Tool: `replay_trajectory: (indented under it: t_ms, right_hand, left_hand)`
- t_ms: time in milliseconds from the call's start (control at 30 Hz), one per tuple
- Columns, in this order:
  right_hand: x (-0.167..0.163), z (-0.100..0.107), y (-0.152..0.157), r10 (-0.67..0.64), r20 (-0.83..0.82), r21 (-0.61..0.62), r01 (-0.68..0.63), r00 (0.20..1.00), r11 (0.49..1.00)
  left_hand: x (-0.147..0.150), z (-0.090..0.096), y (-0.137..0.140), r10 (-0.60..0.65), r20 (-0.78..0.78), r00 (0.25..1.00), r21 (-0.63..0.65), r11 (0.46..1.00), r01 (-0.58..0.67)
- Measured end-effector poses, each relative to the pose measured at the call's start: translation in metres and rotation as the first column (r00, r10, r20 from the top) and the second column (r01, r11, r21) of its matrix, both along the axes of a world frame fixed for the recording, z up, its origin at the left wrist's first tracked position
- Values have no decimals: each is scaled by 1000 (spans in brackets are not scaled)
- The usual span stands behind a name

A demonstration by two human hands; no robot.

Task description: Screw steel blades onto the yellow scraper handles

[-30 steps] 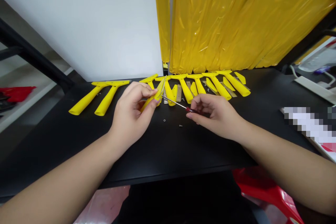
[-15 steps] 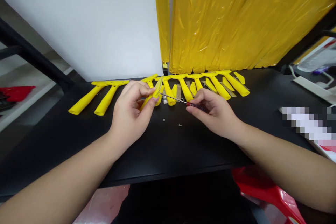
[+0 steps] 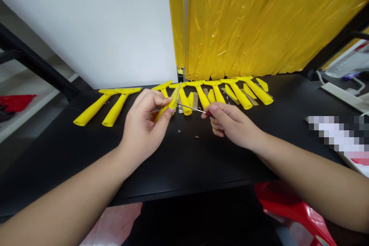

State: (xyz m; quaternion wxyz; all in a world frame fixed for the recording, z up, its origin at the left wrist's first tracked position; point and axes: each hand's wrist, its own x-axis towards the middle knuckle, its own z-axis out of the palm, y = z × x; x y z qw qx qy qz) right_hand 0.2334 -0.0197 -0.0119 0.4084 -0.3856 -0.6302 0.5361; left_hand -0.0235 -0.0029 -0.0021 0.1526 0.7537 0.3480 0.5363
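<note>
My left hand (image 3: 144, 119) is closed round a yellow plastic scraper (image 3: 174, 100), its flat head tilted up past the fingertips. In my right hand (image 3: 230, 123) is a screwdriver (image 3: 191, 108) with a thin metal shaft and a dark red handle, mostly covered by the fingers. The shaft points left, and its tip meets the scraper's head; the screw there is too small to make out. On the table in front of the hands lie a small nut (image 3: 179, 131) and a small screw (image 3: 197, 137).
Several yellow scraper handles (image 3: 93, 109) lie in a row along the back of the black table (image 3: 178, 169). Flat metal blades (image 3: 195, 100) and small yellow plates (image 3: 261, 84) lie among them. Behind stand a white panel (image 3: 115, 27) and yellow plastic sheeting (image 3: 245, 23).
My right hand has turned about the screwdriver's handle, its fingers now curled further under and the handle more covered. My left hand and the scraper stay nearly in place.
</note>
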Motion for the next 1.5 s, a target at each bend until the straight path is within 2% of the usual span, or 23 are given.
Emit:
replay_trajectory:
  t_ms: [100, 167, 333, 400, 433, 500, 600, 667, 733, 800, 867, 900, 967, 1067, 1133, 1200, 1267, 1333, 1400, 1500]
  right_hand:
    - [1, 0, 0, -16, 75, 185, 2, 997, 983]
    - [2, 0, 0, -45, 73, 222, 27, 996, 975]
    - [4, -2, 6, 43, 69, -10, -42, 997, 999]
    - [6, -2, 7, 79, 33, -38, -78, 996, 996]
    - [7, -1, 8, 89, 15, -13, -89, 996, 996]
    - [9, -1, 7, 72, 36, 115, -75, 997, 991]
    - [11, 0, 6, -75, 114, 346, 31, 991, 938]
    - [12, 0, 6, -166, 145, 412, 93, 975, 906]
    - [11, -1, 7, -172, 169, 361, 101, 971, 927]
    - [9, -3, 7, -94, 161, 209, 59, 982, 976]
    - [7, -4, 6, -17, 89, 79, 10, 996, 997]
    - [7, -4, 5, 11, 56, 67, -15, 998, 998]
    - [8, -2, 4, 22, 57, 152, -31, 998, 988]
    - [11, 2, 3, -73, 165, 353, 10, 984, 936]
    - [12, 3, 5, -127, 200, 405, 36, 972, 914]
    - [12, 2, 7, -112, 203, 344, 36, 973, 938]
    - [12, 0, 9, -39, 181, 196, 2, 983, 981]
    - [11, -2, 9, 45, 128, 106, -59, 991, 993]
    - [11, -2, 9, 89, 112, 172, -108, 990, 979]
    - [12, -1, 8, -19, 161, 436, -54, 987, 898]
  left_hand:
    - [0, 0, 0, 10, 8, 1000, 2, 1000, -10]
    - [0, -1, 0, 14, 11, 1000, 2, 1000, -14]
    - [0, -1, -2, -10, -1, 1000, 2, 1000, 10]
    - [0, -1, -3, -19, -25, 1000, 0, 1000, 19]
    - [0, -1, -3, -18, -32, 999, 4, 1000, 18]
    - [0, -1, -2, -7, -30, 1000, 11, 1000, 8]
    - [-1, -1, -1, 2, -6, 1000, 3, 1000, -2]
    - [-1, -1, -2, -3, 0, 1000, 7, 1000, 3]
    - [0, -1, -3, -9, -1, 1000, 12, 1000, 9]
    - [2, 1, -6, -9, -9, 1000, 26, 1000, 9]
    - [3, 2, -7, 2, -23, 1000, 43, 999, -1]
    - [3, 2, -7, 7, -27, 1000, 50, 999, -6]
    - [3, 3, -7, 10, -27, 1000, 59, 998, -8]
    - [2, 3, -6, 2, -14, 1000, 64, 998, -1]
    - [2, 3, -5, 2, -8, 1000, 66, 998, -1]
    - [3, 3, -6, 1, -6, 1000, 65, 998, -1]
    - [4, 3, -7, -2, -15, 1000, 56, 998, 3]
    - [4, 2, -8, -9, -17, 1000, 48, 999, 10]
    - [4, 1, -7, -10, 1, 1000, 49, 999, 10]
    - [3, -2, -5, -8, 46, 999, 58, 998, 5]
